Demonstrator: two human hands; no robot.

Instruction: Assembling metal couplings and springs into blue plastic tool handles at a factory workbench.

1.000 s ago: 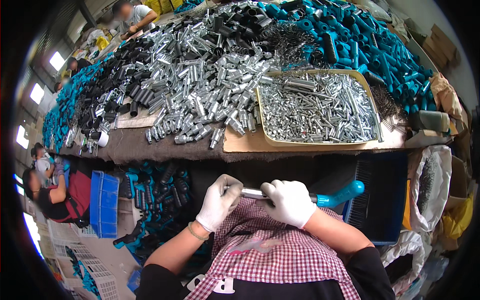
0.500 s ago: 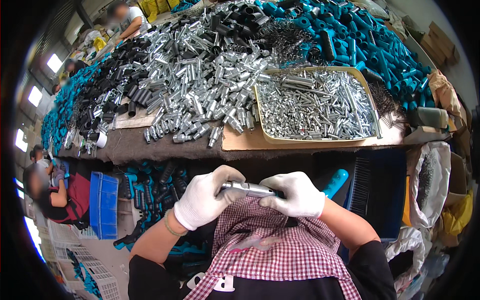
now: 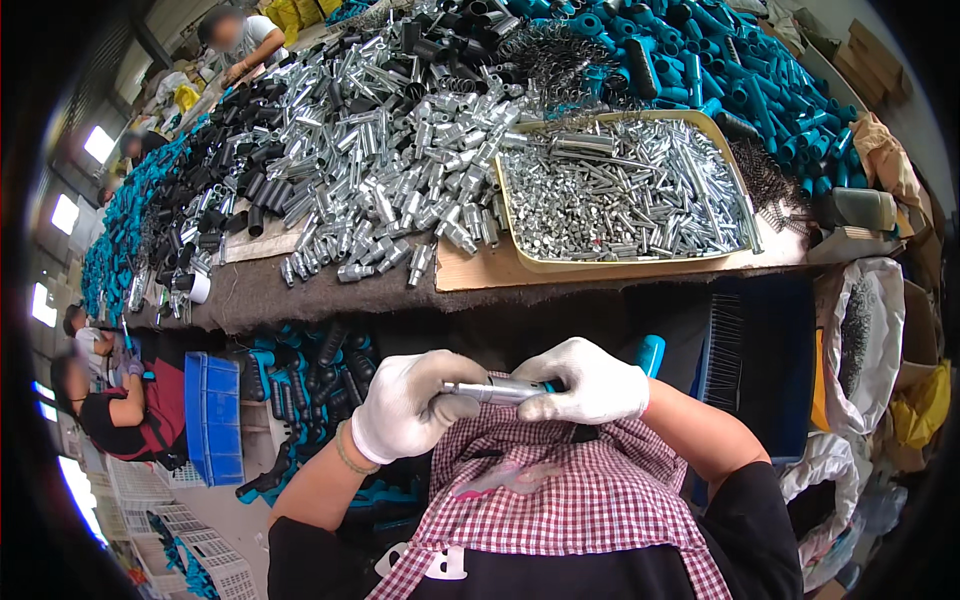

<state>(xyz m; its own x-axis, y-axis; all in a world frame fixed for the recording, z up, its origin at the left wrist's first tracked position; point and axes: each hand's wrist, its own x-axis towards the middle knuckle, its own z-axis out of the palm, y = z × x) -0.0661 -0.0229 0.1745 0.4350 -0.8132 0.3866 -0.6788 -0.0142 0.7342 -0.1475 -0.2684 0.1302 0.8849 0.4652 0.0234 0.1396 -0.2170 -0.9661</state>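
Note:
Both my hands wear white gloves and meet in front of the checked apron. Between them lies a silver metal cylinder (image 3: 512, 391), nearly level, with a narrower stepped end toward the left. My left hand (image 3: 408, 402) has its thumb and fingers closed round that narrow end. At the other end, my right hand (image 3: 592, 384) pinches the cylinder's wider part, where a dark bit shows by the thumb. Behind my right wrist a rounded teal handle end (image 3: 650, 354) sticks out; the glove hides whether it joins the cylinder.
A cream tray (image 3: 503, 205) of small metal pins stands on the bench edge. Silver fittings (image 3: 375, 195), black sleeves (image 3: 262, 190) and teal tubes (image 3: 740, 85) are heaped around it. Below are teal-black handles (image 3: 300, 385), a blue crate (image 3: 215, 420) and a dark blue bin (image 3: 775, 400). Co-workers sit leftward.
My left fingers have shifted on the cylinder, baring its narrow tip. The teal end now shows less beyond my right wrist. The whole view has shifted slightly.

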